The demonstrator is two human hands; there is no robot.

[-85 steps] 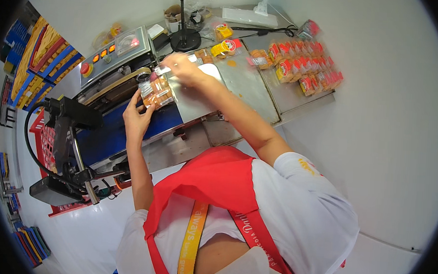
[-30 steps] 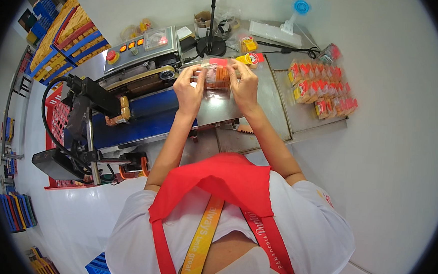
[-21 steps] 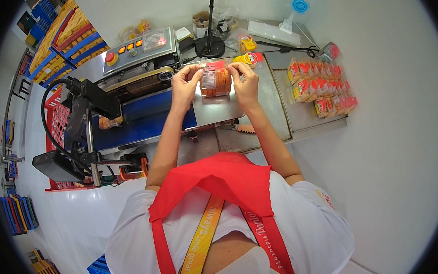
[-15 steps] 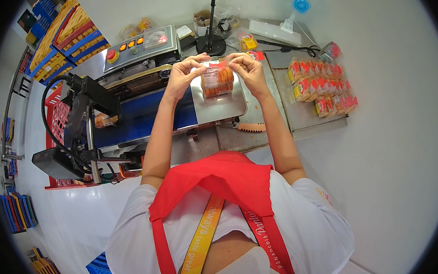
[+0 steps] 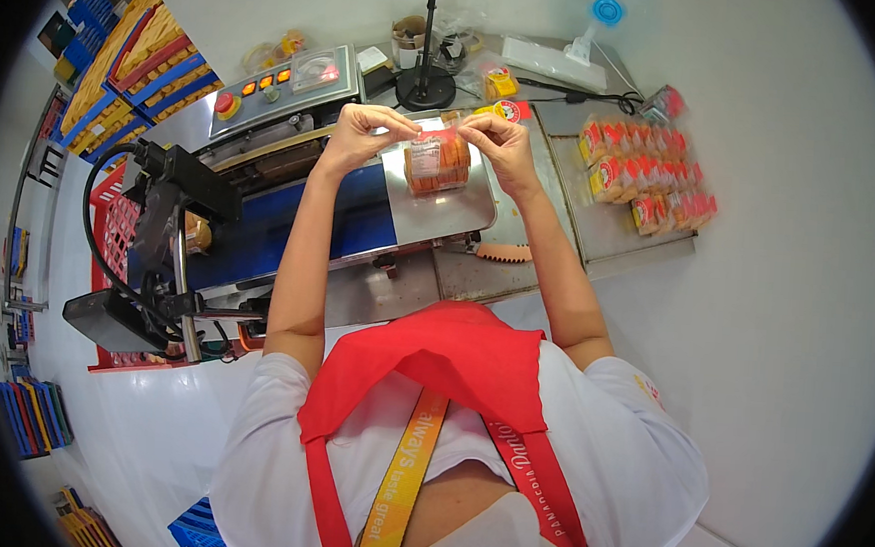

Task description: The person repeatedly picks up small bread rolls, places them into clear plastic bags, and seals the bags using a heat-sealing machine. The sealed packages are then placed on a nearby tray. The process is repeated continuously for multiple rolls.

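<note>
A clear packet of brown biscuits (image 5: 436,163) hangs upright between my two hands, above the steel plate (image 5: 461,213) of a band sealing machine. My left hand (image 5: 359,128) pinches the packet's top left corner. My right hand (image 5: 496,140) pinches its top right corner. The top edge of the bag is stretched flat between them. The machine's blue conveyor belt (image 5: 310,224) runs off to the left under the sealing head and control panel (image 5: 284,86).
Several sealed red-labelled packets (image 5: 644,171) lie stacked on a steel table at the right. A black stand (image 5: 426,82), rolls of tape and small pots sit behind. A red crate (image 5: 117,244) and stacked coloured trays (image 5: 120,64) stand left.
My hands took up a packet and brought it to the middle over the steel plate. In the last half second they lifted it a little and pulled its top edge taut.
</note>
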